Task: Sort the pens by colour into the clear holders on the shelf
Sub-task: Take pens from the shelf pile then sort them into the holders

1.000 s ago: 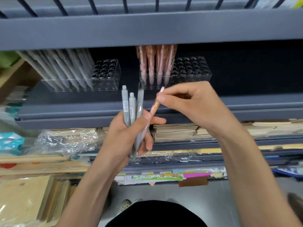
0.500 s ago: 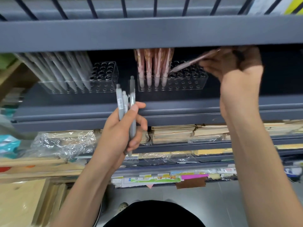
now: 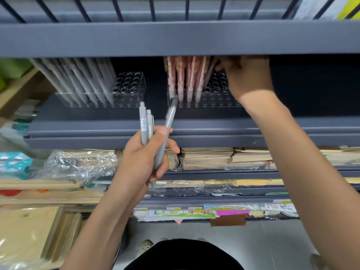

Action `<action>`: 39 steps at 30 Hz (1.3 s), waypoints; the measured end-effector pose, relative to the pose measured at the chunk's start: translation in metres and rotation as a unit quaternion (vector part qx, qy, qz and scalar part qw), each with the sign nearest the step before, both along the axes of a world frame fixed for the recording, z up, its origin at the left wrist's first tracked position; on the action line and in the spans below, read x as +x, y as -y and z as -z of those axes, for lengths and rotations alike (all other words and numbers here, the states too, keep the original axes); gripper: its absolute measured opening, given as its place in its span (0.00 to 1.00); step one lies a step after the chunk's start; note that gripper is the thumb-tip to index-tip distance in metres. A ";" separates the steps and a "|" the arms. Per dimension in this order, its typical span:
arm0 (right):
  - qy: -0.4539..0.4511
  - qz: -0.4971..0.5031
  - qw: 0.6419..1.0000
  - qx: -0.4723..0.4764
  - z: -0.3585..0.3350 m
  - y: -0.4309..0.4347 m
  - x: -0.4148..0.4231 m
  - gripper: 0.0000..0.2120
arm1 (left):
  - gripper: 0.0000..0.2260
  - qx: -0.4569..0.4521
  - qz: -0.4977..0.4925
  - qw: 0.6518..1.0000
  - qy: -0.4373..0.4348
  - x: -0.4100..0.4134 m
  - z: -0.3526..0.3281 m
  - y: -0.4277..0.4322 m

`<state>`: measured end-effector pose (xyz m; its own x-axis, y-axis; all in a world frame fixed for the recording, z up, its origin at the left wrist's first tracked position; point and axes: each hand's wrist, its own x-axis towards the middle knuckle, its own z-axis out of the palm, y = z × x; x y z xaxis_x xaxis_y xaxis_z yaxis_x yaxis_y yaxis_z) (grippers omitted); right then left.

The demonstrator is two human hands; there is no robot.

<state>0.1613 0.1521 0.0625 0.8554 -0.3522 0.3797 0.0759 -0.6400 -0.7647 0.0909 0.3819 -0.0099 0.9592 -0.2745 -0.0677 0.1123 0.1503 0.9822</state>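
On the shelf [image 3: 194,131], at the pink holder [image 3: 218,103], the right hand [image 3: 247,78] is clamped on a pink pen [image 3: 210,74]. Below-left of it, grey pens [image 3: 144,125] are gripped by the left hand [image 3: 140,160]. Barrels are judged light, stiff and slick, best pinched near the top.

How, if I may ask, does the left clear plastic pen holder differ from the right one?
The left clear plastic holder carries grey pens; the right clear plastic holder, pink patterned pens. The grey pens lean strongly leftward; the pink ones stand nearer upright. The right hand is at the right holder, none at the left. Both have empty round holes on the right.
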 end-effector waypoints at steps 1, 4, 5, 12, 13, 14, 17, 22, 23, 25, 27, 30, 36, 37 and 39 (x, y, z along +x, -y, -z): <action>-0.016 -0.003 0.999 -0.029 0.000 0.000 0.003 0.11 | 0.12 0.006 0.002 1.000 0.010 -0.001 0.000 0.000; -0.026 -0.010 0.997 -0.079 -0.002 -0.001 0.005 0.15 | 0.15 0.026 0.007 0.999 0.034 -0.003 0.000 -0.001; -0.030 -0.012 0.996 -0.082 -0.002 -0.001 0.007 0.15 | 0.16 0.031 0.008 0.999 0.038 -0.003 0.001 -0.002; -0.013 -0.015 1.000 0.000 -0.001 0.000 0.009 0.14 | 0.11 0.022 -0.003 0.999 0.041 -0.006 0.008 -0.007; -0.003 -0.013 1.000 0.011 0.000 0.001 0.007 0.11 | 0.11 0.018 -0.003 0.999 0.041 -0.007 0.007 -0.007; 0.005 -0.001 1.000 0.017 0.001 0.001 0.003 0.08 | 0.10 0.014 -0.002 0.999 0.042 -0.007 0.007 -0.007; 0.038 0.027 0.992 0.117 0.004 -0.004 -0.013 0.11 | 0.10 0.008 0.008 0.998 0.059 -0.008 0.009 -0.004; -0.092 -0.144 0.973 0.157 0.021 -0.029 -0.056 0.09 | 0.12 -0.009 -0.016 0.998 0.058 -0.009 0.011 0.001; -0.110 -0.180 0.963 0.170 0.023 -0.033 -0.060 0.08 | 0.13 -0.010 -0.018 0.998 0.059 -0.008 0.010 0.001; -0.127 -0.240 0.938 0.214 0.026 -0.039 -0.064 0.06 | 0.14 -0.009 -0.020 0.998 0.058 -0.009 0.009 0.000; -0.133 -0.270 0.919 0.255 0.028 -0.046 -0.064 0.05 | 0.11 -0.012 -0.021 0.998 0.055 -0.008 0.009 -0.005; -0.088 -0.248 0.915 0.307 0.024 -0.058 -0.057 0.02 | 0.11 0.007 -0.017 0.998 0.054 -0.007 0.011 -0.019; -0.036 -0.228 0.910 0.344 0.026 -0.099 -0.051 0.02 | 0.12 0.002 -0.045 0.998 0.050 0.001 0.016 -0.053; -0.053 -0.242 0.911 0.329 0.029 -0.108 -0.051 0.03 | 0.11 -0.006 -0.052 0.997 0.050 0.003 0.017 -0.058; -0.084 -0.256 0.920 0.283 0.035 -0.125 -0.049 0.04 | 0.11 -0.012 -0.057 0.997 0.051 0.007 0.018 -0.069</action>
<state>0.1125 0.2767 0.0278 0.9942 0.0135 0.1063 0.1068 -0.0484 -0.9931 0.0979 0.4514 -0.0275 0.9857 -0.1645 0.0364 -0.0064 0.1796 0.9837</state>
